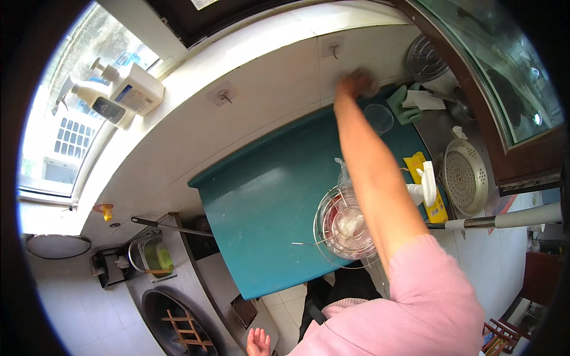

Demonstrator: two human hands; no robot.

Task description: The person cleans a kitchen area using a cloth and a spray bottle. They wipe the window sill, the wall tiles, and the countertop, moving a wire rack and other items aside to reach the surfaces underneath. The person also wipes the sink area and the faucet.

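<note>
My right arm, in a pink sleeve, reaches across a teal-covered counter (267, 187). At its end my right hand (355, 83) is blurred against the tiled wall by the counter's back edge; whether it holds anything is unclear. A round clear lid or dish (378, 118) lies just below it. Under my forearm, partly hidden, stands a round wire rack (327, 222) with clear plastic bags (349, 222) in it. Low in the view, off the counter's front edge, my left hand (258, 341) is empty, palm up, fingers a little apart.
To the right are a white spray nozzle (427, 183), a yellow packet (435, 204), a metal strainer (465, 175) and a green cloth (404, 107). Pump bottles (136, 91) stand on the windowsill. A wok (178, 320) with a wooden rack sits lower left. A glazed door borders the upper right.
</note>
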